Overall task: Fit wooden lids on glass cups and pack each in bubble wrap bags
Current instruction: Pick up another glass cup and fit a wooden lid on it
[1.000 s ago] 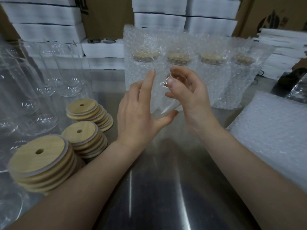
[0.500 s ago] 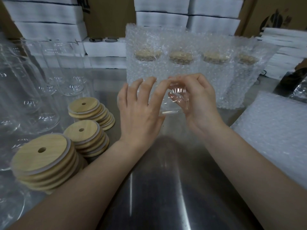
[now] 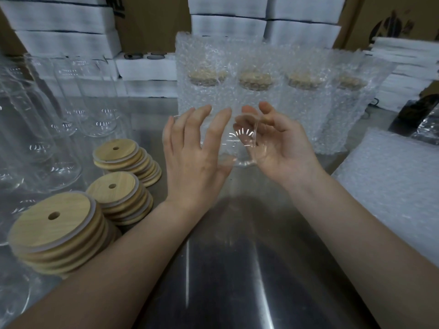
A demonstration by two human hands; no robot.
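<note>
glass cup (image 3: pixel 240 143) held between both hands above worktop (image 3: pixel 237 269), long axis roughly left-right, tilted | right hand (image 3: pixel 278 148) curled on its right end, nearer | left hand (image 3: pixel 194 155) fingers spread, touch unclear | lid stacks (image 3: pixel 123 198) left of left hand, open worktop in between | packed cups (image 3: pixel 261 91) just behind.

White foam trays (image 3: pixel 64 22) stacked before cardboard boxes (image 3: pixel 152 22) (behind steel table (image 3: pixel 237 269)).

We see dim, flat light with long glare streaks on the steel counter (image 3: pixel 237 281). Wide-angle bending warps the edges, and the glass cups (image 3: pixel 47 129) at left look slightly blurred, perhaps out of focus.
</note>
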